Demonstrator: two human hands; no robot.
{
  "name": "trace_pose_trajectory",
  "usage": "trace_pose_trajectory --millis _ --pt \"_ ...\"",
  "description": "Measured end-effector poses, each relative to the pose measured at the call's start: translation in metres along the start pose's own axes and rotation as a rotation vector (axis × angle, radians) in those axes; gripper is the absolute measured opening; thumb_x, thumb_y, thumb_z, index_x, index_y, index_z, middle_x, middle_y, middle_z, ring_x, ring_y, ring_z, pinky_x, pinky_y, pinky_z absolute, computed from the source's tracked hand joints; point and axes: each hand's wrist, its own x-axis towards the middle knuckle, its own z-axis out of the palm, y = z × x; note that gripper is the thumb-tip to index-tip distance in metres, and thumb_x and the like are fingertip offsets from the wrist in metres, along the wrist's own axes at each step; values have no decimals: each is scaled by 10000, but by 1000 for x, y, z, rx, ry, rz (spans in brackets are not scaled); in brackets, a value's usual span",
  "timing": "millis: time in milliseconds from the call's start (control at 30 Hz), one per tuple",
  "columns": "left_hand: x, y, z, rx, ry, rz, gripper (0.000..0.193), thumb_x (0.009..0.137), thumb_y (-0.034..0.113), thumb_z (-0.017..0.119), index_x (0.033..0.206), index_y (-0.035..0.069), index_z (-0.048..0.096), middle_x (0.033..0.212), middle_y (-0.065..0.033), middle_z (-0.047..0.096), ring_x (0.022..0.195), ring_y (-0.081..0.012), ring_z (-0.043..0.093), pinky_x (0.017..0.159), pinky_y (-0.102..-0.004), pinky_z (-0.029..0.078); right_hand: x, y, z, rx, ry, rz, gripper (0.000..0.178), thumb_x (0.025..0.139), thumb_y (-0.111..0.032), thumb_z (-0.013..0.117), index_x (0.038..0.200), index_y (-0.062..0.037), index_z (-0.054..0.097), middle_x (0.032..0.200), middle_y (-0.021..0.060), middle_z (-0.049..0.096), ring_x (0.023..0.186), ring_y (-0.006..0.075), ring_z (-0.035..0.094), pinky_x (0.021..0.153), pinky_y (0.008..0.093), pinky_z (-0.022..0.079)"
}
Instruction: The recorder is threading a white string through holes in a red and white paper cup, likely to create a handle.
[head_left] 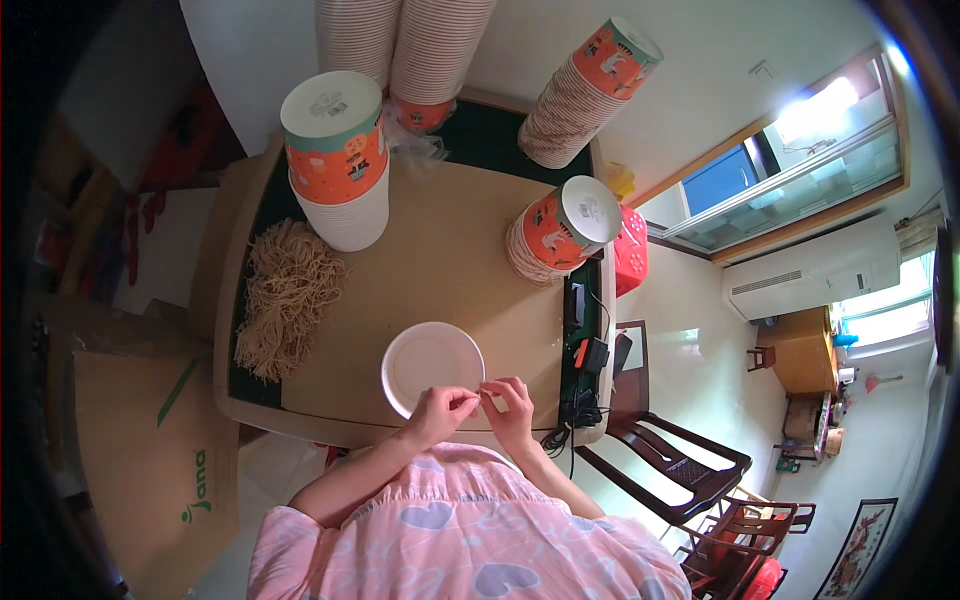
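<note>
A white round paper tub [428, 362] stands near the table's front edge, its open mouth toward me. Over its near right rim, my left hand [446, 412] and my right hand [508, 408] meet, fingertips almost touching. Both are closed in a pinch. Whatever is between the fingers is too small to make out. To the left lies a loose bundle of beige strings [288, 295]. Behind it rises a nested stack of upside-down paper tubs [338, 170], orange and green on top. A shorter tub stack [562, 232] stands at the right.
A taller tub stack [585, 95] leans at the far right, and bagged stacks [437, 50] stand at the back. Black adapters and cables [590, 355] line the table's right edge. A cardboard box [155, 450] is at left, a dark wooden chair [680, 465] at right.
</note>
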Motion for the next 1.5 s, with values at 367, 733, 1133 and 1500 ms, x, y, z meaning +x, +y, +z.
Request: trace_pose_trajectory --millis 367,733,1133,1500 --pt "0 10 2 69 -65 48 168 853 161 610 809 8 666 641 -19 632 544 -51 511 504 -227 415 5 7 3 -41 43 -87 160 687 31 684 813 -62 651 780 65 583 714 204 564 636 303 459" --pt "-5 17 2 64 -111 72 167 841 146 603 775 0 649 612 -53 613 544 -84 533 519 -264 437 3 22 9 21 57 19 131 692 8 675 795 -65 640 770 71 592 716 225 571 677 325 439" --pt "-2 22 -43 -339 26 1 226 897 37 507 1088 20 628 760 -33 646 546 -36 518 475 -177 429 156 37 -13 -111 -319 -254 40 740 -72 637 777 -59 628 722 113 571 722 294 570 658 378 462" --pt "1 10 -73 -817 126 97 216 901 67 511 1076 -6 615 831 -72 654 684 -100 603 657 -225 516 69 -42 29 648 -647 262 385 840 -12 590 1207 -48 480 710 -25 502 638 44 484 561 202 398"
